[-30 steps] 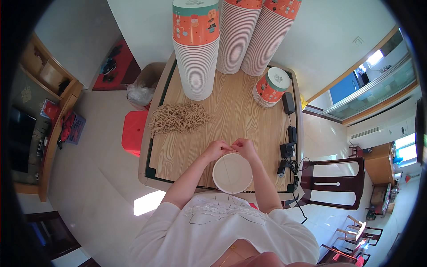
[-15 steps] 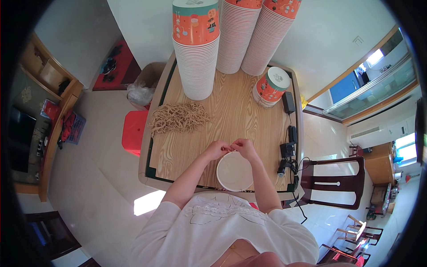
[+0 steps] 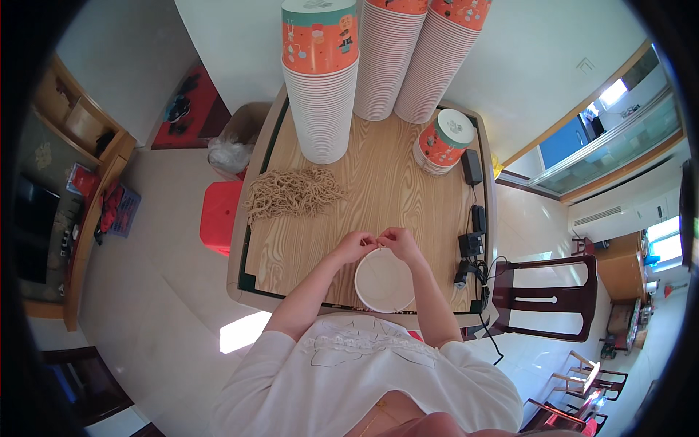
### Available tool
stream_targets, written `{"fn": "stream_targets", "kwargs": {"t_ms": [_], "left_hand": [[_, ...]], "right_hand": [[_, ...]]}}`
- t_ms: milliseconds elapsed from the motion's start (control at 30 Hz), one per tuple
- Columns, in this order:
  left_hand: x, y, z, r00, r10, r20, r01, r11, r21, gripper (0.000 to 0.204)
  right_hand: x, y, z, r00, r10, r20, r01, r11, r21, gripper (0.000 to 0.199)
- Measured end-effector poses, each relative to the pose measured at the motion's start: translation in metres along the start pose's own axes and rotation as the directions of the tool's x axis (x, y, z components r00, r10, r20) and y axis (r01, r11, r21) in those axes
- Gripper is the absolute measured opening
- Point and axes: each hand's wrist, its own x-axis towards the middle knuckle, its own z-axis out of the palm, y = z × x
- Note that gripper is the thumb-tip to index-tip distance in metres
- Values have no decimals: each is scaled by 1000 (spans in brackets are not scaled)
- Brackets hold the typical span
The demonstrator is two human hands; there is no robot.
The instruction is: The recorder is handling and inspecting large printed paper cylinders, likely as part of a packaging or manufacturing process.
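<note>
A white paper bucket (image 3: 384, 282) is at the table's near edge, its pale open mouth facing up. My left hand (image 3: 355, 246) is at the far side of its rim, fingers closed in a pinch. Close beside it, my right hand (image 3: 397, 241) pinches at the same part of the rim, the fingertips of both hands almost meeting. Whatever lies between the fingertips is too small to make out. Beyond my left hand, a tangled pile of tan cords (image 3: 295, 194) lies on the wooden tabletop (image 3: 375, 186).
Tall stacks of orange-and-green paper buckets (image 3: 320, 109) stand along the far side. A shorter stack (image 3: 444, 142) is at the far right. Black power adapters with cables (image 3: 471, 245) line the right edge. A red stool (image 3: 220, 215) and a dark chair (image 3: 546, 300) flank the table.
</note>
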Motion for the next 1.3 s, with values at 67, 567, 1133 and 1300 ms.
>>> {"fn": "stream_targets", "kwargs": {"t_ms": [67,567,1133,1300], "left_hand": [[0,-7,1,1000,-19,-12,18,995,-100,10],[-3,-10,-5,868,-454,202,470,616,-633,17],[-5,-11,-6,848,-501,174,461,533,-709,13],[-4,-18,-7,852,-496,167,444,515,-733,13]], "right_hand": [[-2,-4,1,1000,6,0,-6,1000,-7,12],[-17,-25,8,993,-93,-74,82,986,-143,15],[-28,-36,2,964,-259,55,254,849,-463,20],[-31,-42,2,959,-272,84,274,806,-524,20]]}}
